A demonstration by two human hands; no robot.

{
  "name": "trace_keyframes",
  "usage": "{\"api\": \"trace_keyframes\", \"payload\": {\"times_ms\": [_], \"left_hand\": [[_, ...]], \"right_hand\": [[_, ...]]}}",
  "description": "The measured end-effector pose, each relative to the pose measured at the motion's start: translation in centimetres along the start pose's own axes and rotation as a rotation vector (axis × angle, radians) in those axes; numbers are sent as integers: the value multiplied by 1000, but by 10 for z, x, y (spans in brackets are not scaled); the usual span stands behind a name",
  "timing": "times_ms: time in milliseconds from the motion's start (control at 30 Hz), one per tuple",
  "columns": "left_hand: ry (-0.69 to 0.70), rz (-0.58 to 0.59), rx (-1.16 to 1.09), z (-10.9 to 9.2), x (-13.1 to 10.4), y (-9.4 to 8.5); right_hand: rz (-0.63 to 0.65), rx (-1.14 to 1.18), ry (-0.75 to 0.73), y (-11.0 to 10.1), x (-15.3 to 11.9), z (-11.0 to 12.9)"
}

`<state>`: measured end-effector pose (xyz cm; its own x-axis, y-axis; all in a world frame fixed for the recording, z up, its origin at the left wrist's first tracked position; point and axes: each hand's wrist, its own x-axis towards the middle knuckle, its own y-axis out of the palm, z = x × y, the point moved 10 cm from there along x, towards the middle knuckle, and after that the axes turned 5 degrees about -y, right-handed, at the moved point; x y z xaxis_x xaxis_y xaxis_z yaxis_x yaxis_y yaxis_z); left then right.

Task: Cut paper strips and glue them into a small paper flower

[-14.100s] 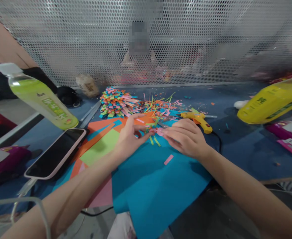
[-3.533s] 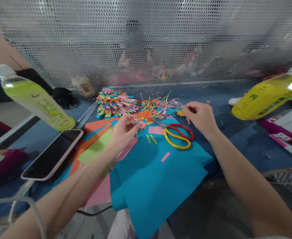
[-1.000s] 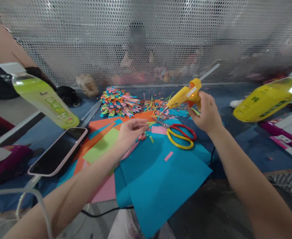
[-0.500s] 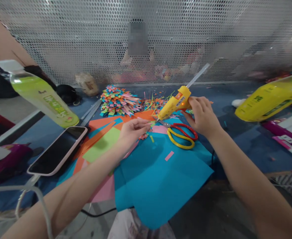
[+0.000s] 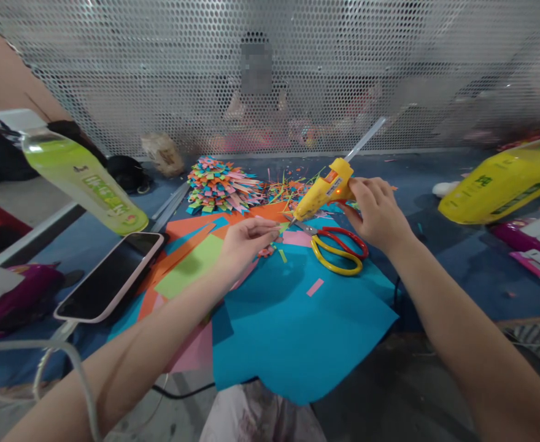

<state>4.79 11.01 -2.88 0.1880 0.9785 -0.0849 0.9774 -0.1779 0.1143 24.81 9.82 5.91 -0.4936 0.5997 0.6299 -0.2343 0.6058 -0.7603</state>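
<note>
My right hand [image 5: 377,207] is wrapped round the handle of a yellow glue gun [image 5: 320,193]. A clear glue stick [image 5: 366,140] sticks out of its back end, and a small orange light shows on its side. The nozzle points down and left, close to the fingertips of my left hand [image 5: 250,239]. Those fingers pinch a small green paper strip [image 5: 283,227] at the nozzle tip. Scissors [image 5: 337,259] with red and yellow handles lie just below the gun on blue paper [image 5: 304,331]. A pink paper strip [image 5: 315,287] and small green scraps lie there too.
Behind my hands stands a colourful fringed paper cone [image 5: 221,186] beside loose paper strips [image 5: 288,191]. A phone [image 5: 111,279] on a cable and a green drink bottle [image 5: 83,181] are at left. A yellow bottle [image 5: 500,181] is at right. A perforated metal panel [image 5: 159,73] rises behind.
Both hands keep nearly the same pose, with the glue gun nozzle at the left fingertips. The whole view has shifted slightly.
</note>
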Motion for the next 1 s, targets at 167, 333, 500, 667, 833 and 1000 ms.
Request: {"api": "trace_keyframes", "payload": {"times_ms": [167,333,500,667,833,1000], "left_hand": [[11,28,9,1,-1,2],[11,36,-11,-1,-2,5],[18,37,-6,-2,-1,5],[6,56,-17,1,0,5],[-13,100,-57,4,-1,10],[-7,66,-114,3,0,6]], "right_hand": [[10,-22,3,1,0,-1],[-10,-58,-16,0,1,0],[-37,-64,-52,-2,1,3],[-6,-70,-5,1,2,0],[89,-5,327,22,-9,-41],[418,-49,853,61,-57,-95]]}}
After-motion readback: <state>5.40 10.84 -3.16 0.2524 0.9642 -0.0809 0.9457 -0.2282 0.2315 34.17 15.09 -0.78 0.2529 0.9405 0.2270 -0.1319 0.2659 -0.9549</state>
